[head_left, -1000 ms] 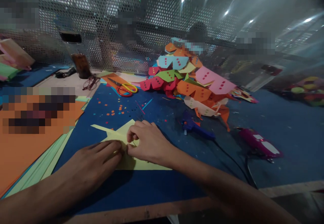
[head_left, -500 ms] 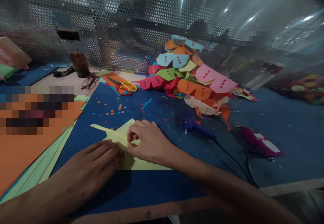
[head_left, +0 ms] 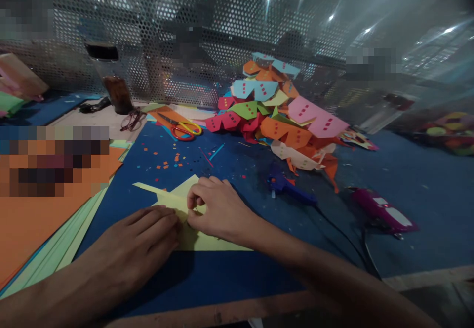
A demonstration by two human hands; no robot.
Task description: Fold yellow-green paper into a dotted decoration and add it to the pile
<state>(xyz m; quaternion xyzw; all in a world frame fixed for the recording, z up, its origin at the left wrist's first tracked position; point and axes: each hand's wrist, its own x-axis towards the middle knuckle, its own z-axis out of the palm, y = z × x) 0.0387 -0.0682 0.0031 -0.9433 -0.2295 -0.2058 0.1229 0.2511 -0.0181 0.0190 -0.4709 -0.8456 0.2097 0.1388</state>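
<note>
The yellow paper (head_left: 196, 241) lies on the blue desk (head_left: 222, 273) beneath both hands, its middle hidden by them, with a pointed top corner and a straight lower edge in sight. A narrow yellow strip (head_left: 148, 187) slants out over its left side, its inner end lost near the knuckles. The left hand (head_left: 153, 231) lies across the paper, fingers together and nearly flat; its thumb and fingertips are hard to make out, so whether its grip has hold of anything cannot be told. The right hand (head_left: 218, 207) bends finger and thumb into a loop; what the grip might pinch is hidden too. Both forearms are cut off by the frame. Blocky blurring covers part of the smooth orange sheet (head_left: 40, 224) at left. Beyond lie tiny square scraps (head_left: 177, 159), scissors (head_left: 181, 128) with red and yellow handles, and a heap of creased paper shapes (head_left: 287, 131), many overlapping. A blue glue gun (head_left: 292, 189) lies near a glossy purple thing (head_left: 383, 209), too blurred to identify. Behind stands a perforated metal mesh (head_left: 185, 78).
</note>
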